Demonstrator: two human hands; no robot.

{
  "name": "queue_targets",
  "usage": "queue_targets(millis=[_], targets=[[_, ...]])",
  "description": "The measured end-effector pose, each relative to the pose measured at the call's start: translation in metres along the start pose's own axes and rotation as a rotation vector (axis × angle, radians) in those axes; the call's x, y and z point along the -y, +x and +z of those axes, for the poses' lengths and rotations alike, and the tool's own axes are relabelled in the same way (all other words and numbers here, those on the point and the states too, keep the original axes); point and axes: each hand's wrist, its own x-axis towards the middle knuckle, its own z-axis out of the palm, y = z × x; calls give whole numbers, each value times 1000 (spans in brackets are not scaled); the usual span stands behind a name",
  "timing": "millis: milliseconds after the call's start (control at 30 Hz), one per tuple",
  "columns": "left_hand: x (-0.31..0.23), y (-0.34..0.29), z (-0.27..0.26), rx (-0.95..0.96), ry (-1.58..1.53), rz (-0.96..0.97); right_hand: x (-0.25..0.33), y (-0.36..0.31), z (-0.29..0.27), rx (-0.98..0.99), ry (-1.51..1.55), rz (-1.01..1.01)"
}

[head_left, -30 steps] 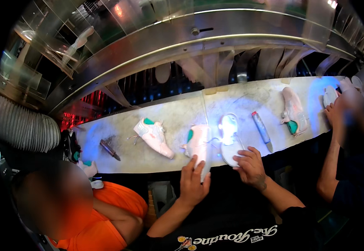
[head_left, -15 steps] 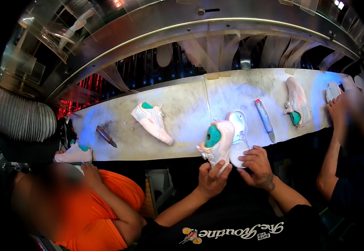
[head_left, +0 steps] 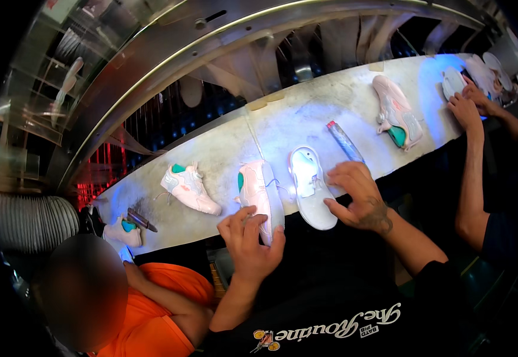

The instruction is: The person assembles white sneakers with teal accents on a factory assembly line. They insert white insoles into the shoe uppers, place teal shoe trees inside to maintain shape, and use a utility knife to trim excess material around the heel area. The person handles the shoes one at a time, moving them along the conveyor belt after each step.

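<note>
Pale bench (head_left: pixel 226 146): left hand (head_left: pixel 250 243) has lowered pink shoe (head_left: pixel 255 185)

Pink shoe (head_left: pixel 259 181) lowered to worktop (head_left: pixel 226 157); right fingers (head_left: pixel 349 172) now partly hide knife (head_left: pixel 344 141).

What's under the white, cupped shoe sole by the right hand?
Pale, stained tabletop shows beside the white sole; its near end reaches past the edge. Whatever lies directly beneath is hidden.
</note>
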Motion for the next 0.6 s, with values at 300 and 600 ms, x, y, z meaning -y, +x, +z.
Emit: queue_targets(millis=[300,600], targets=[[-15,93,14,367,321,405,-26,29,24,93,-3,-122],[3,119,24,601,226,364,-41,30,21,109,97,-55]])
